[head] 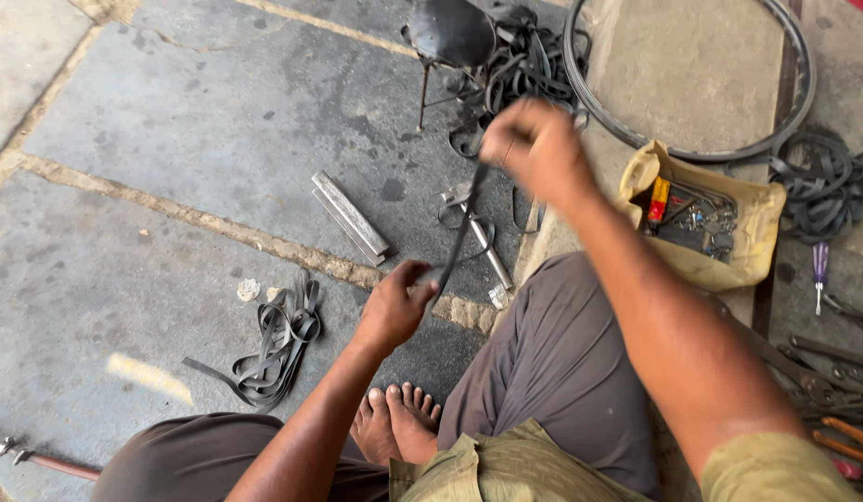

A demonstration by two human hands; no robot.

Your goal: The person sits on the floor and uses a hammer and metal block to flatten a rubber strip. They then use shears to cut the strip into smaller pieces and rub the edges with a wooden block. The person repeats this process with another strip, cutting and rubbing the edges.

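Head view: two hands (469,223), one rubber strip (461,232)

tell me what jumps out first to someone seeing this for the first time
In the middle, the left hand and the raised, blurred right hand pull a black rubber strip taut between them above the stone floor. To the right sits a yellow bag of small tools, with a big black tyre ring behind it. A loose tangle of rubber strips lies lower left.
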